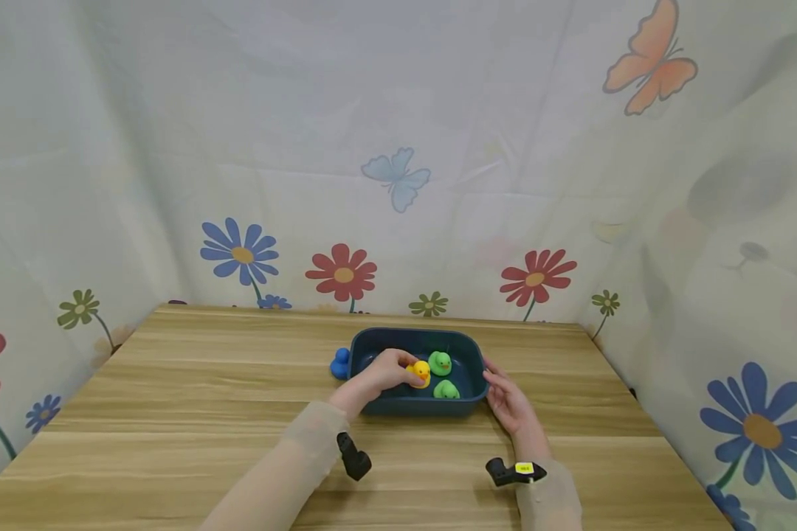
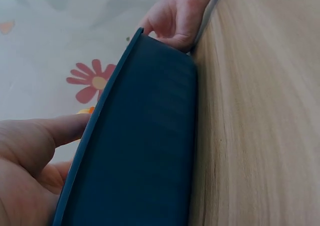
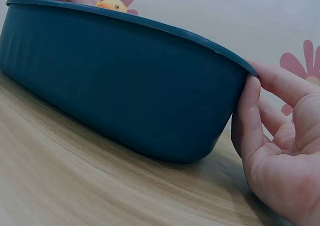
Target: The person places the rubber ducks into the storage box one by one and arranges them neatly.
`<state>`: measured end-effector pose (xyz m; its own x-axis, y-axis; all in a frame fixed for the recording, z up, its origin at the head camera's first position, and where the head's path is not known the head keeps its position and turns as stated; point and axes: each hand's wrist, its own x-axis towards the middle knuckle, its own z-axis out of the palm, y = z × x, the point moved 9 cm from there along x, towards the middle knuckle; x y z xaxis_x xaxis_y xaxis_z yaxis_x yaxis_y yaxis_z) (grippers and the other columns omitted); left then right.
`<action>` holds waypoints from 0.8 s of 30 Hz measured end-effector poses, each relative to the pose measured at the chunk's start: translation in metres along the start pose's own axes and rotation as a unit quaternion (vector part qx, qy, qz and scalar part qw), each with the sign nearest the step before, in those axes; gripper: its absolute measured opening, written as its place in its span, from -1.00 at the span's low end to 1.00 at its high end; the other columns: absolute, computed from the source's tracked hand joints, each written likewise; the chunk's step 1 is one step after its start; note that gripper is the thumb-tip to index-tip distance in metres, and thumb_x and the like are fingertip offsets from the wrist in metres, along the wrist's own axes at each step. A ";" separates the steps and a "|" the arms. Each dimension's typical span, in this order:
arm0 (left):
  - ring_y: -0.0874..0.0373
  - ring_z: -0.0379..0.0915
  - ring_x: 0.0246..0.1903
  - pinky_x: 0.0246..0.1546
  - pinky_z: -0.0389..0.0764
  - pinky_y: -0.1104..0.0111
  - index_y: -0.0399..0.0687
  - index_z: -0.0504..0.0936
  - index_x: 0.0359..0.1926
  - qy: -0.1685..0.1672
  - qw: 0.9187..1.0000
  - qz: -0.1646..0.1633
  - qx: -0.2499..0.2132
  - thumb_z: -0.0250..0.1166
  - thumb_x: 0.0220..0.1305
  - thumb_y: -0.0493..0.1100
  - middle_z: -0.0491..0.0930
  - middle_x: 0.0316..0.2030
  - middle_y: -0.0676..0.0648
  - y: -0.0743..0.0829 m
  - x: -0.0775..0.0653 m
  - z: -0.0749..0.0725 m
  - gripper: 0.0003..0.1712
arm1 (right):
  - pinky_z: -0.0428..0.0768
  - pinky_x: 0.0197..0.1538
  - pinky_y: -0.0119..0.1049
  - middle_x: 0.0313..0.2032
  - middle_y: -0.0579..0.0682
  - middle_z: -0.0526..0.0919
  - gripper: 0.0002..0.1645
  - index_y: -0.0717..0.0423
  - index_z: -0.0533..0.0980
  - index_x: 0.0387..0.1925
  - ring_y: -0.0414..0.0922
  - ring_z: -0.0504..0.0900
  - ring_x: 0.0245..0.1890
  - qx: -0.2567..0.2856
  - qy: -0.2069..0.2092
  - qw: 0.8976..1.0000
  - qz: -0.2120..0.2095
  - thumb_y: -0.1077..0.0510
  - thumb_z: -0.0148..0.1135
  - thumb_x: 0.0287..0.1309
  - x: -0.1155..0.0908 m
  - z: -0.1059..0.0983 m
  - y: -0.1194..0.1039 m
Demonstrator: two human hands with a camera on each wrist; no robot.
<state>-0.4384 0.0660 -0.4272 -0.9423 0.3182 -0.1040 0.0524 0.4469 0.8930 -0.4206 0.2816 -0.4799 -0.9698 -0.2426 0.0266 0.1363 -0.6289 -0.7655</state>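
Note:
A dark blue tub (image 1: 405, 406) stands on the table with small rubber ducks inside. My left hand (image 1: 388, 371) reaches over its near wall and pinches a yellow rubber duck (image 1: 421, 372) between thumb and fingers. In the left wrist view the tub's wall hides most of this duck; its head shows above the rim in the right wrist view. Beside it in the tub sit two green rubber ducks, one farther back (image 1: 440, 363) and one nearer (image 1: 446, 390). My right hand (image 3: 285, 136) touches the tub's right end from outside, fingertips at the rim, thumb against the wall.
A blue rubber duck (image 1: 340, 364) sits on the wooden table (image 1: 239, 383), just left of the tub. Behind the table's far edge hangs a pale curtain (image 1: 292, 110) printed with flowers and butterflies, which also runs along both sides.

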 end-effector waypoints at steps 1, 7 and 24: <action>0.03 0.43 -0.20 0.02 0.58 0.21 -0.29 0.62 0.02 -0.002 1.000 0.001 0.009 0.48 0.06 -0.25 0.58 -0.11 -0.17 0.001 0.000 0.001 -0.52 | 0.62 -0.27 -0.60 -0.25 -0.10 0.68 -0.50 -0.02 0.58 -0.05 -0.34 0.68 -0.39 0.000 0.001 1.000 0.000 0.39 -0.30 0.47 0.000 0.000 0.000; 0.11 0.45 -0.30 -0.13 0.61 0.32 -0.30 0.68 -0.12 -0.014 0.997 0.028 0.076 0.52 -0.03 -0.30 0.63 -0.22 -0.14 0.005 -0.001 0.009 -0.61 | 0.61 -0.29 -0.61 -0.26 -0.10 0.67 -0.50 -0.04 0.58 -0.07 -0.34 0.66 -0.41 -0.003 0.018 1.000 0.002 0.39 -0.29 0.46 0.000 -0.002 0.001; 0.09 0.46 -0.25 -0.02 0.60 0.23 -0.25 0.71 -0.23 -0.001 0.976 0.029 0.217 0.41 0.03 -0.42 0.67 -0.22 -0.13 0.007 0.004 0.021 -0.79 | 0.61 -0.28 -0.61 -0.27 -0.12 0.68 -0.47 -0.06 0.60 -0.08 -0.35 0.66 -0.42 -0.009 0.007 1.000 -0.001 0.39 -0.31 0.46 -0.001 0.000 0.000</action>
<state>-0.4353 0.0882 -0.4312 -0.9331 0.3547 -0.0596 0.2411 0.7398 0.6282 -0.4199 0.2815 -0.4802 -0.9729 -0.2306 0.0192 0.1307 -0.6159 -0.7769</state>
